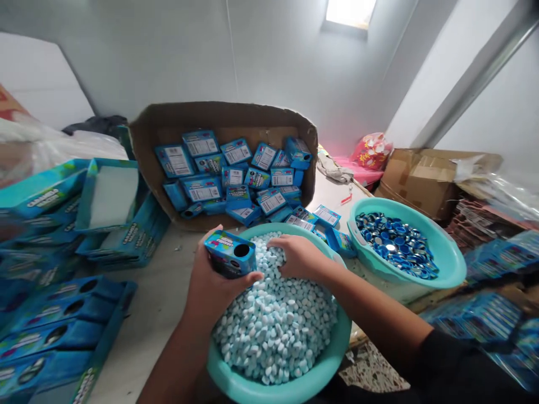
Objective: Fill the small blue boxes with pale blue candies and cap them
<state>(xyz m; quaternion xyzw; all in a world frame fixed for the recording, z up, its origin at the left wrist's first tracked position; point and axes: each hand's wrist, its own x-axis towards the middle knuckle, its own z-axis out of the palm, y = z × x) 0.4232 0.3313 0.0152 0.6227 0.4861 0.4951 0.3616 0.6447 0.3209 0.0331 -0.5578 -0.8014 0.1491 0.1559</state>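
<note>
My left hand grips a small blue box with a round hole in its end, held over the near rim of a teal basin. The basin is heaped with several pale blue and white candy tablets. My right hand rests palm down on the far side of the tablet heap, fingers curled into it. Whether it holds any tablets is hidden.
A cardboard box behind the basin holds several small blue boxes. A second teal basin at right holds blue round caps. Blue display cartons are stacked at left. A brown carton and blue packets lie at right.
</note>
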